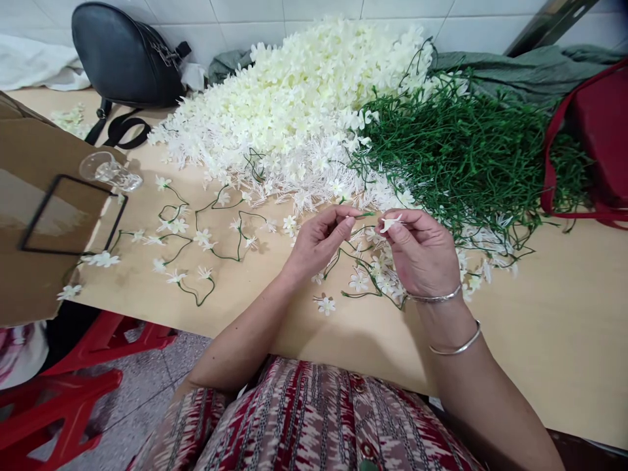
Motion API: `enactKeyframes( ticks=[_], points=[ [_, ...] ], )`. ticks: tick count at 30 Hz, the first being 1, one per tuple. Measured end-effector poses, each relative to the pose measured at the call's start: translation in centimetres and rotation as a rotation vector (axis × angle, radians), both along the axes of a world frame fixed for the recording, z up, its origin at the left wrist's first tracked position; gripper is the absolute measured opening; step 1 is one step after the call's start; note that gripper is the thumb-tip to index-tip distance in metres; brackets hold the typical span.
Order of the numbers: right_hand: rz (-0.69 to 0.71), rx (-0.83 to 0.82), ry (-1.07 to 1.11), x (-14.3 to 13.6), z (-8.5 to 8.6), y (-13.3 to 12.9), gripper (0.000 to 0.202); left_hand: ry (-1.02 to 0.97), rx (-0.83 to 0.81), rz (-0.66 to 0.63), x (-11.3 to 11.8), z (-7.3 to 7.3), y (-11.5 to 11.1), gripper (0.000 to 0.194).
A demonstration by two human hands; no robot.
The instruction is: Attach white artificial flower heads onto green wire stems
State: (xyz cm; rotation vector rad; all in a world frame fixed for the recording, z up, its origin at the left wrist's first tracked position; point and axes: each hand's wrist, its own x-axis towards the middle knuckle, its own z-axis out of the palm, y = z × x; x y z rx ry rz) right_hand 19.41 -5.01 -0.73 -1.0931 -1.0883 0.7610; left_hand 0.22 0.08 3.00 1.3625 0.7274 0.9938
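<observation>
Above the front part of the table, my left hand pinches a green stem, whose tip points toward my right hand. A small white flower is held between the thumb and fingers of my right hand. A narrow gap separates the two hands. Under and around them lie green stems with white flowers, and one loose white flower rests nearer the front edge. Behind the hands rise a big heap of white flowers and a heap of green stems.
Joined flower stems lie spread at the left of the table. A cardboard box, a clear cup and a black bag stand further left. A red bag is at the right. Red stools stand below left.
</observation>
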Motion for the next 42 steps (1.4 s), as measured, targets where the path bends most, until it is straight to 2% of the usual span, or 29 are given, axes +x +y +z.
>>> enactKeyframes(
  ticks=[9,14,18,28,32,42],
  points=[
    [0.015,-0.110,0.101,-0.8,0.5,-0.5,0.028,0.058,0.022,-0.016,0.4,-0.4,-0.5,0.048],
    [0.054,-0.173,0.127,-1.0,0.7,-0.6,0.027,-0.006,0.028,0.008,0.6,-0.8,-0.4,0.042],
    [0.089,-0.202,0.189,-1.1,1.0,-0.7,0.032,-0.046,-0.014,-0.042,0.6,-1.1,-0.2,0.041],
    [0.167,-0.230,0.285,-1.0,0.8,-0.6,0.033,-0.117,-0.082,-0.149,0.5,-1.3,-0.2,0.038],
    [0.137,-0.199,0.305,-1.3,0.6,-0.5,0.029,-0.140,-0.117,-0.165,0.6,-1.5,-0.3,0.038],
    [0.135,-0.150,0.229,-1.5,1.2,-0.4,0.031,-0.129,-0.109,-0.171,0.7,-2.3,-0.1,0.043]
  ],
)
